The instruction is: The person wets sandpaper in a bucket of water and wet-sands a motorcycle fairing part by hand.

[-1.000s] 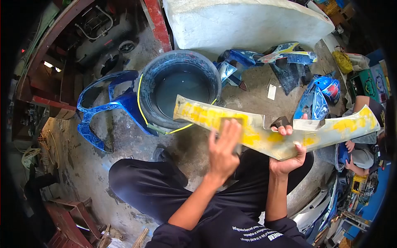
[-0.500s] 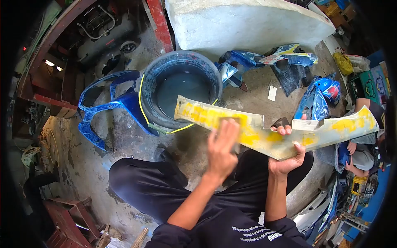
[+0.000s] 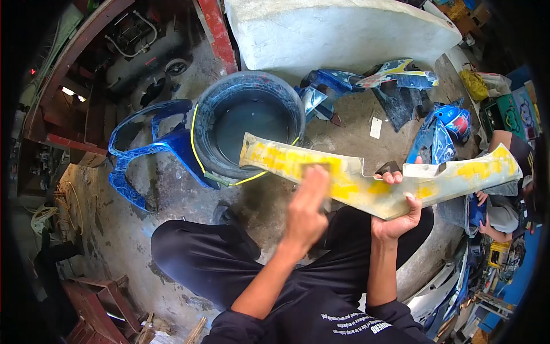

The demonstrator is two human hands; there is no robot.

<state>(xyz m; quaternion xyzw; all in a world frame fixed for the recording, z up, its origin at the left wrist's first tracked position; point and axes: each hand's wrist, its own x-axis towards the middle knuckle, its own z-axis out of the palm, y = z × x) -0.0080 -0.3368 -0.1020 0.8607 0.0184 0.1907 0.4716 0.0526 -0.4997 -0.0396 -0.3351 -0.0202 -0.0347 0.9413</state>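
A long, angled body panel (image 3: 395, 200), pale grey-cream with yellow filler patches, is held above my lap. My right hand (image 3: 398, 221) grips its middle from below, thumb on the near face and fingertips over the upper edge. My left hand (image 3: 309, 203) presses a small dark brown piece of sandpaper (image 3: 325, 168) flat against the yellow area on the panel's left half. That hand is blurred by motion, and its fingers hide most of the sandpaper. The panel's left end overlaps the rim of a black bucket (image 3: 200, 135) holding dark water.
A blue fairing frame (image 3: 172, 143) lies left of the bucket. Several blue painted panels (image 3: 395, 80) lie on the concrete floor beyond, near a white block (image 3: 338, 34) and a paper tag (image 3: 375, 128). At the right, another person's hands (image 3: 487, 221) hold a blue part.
My left hand has shifted very slightly on the panel with the sandpaper, still blurred. My right hand keeps the same hold. The other person's hands have moved a little.
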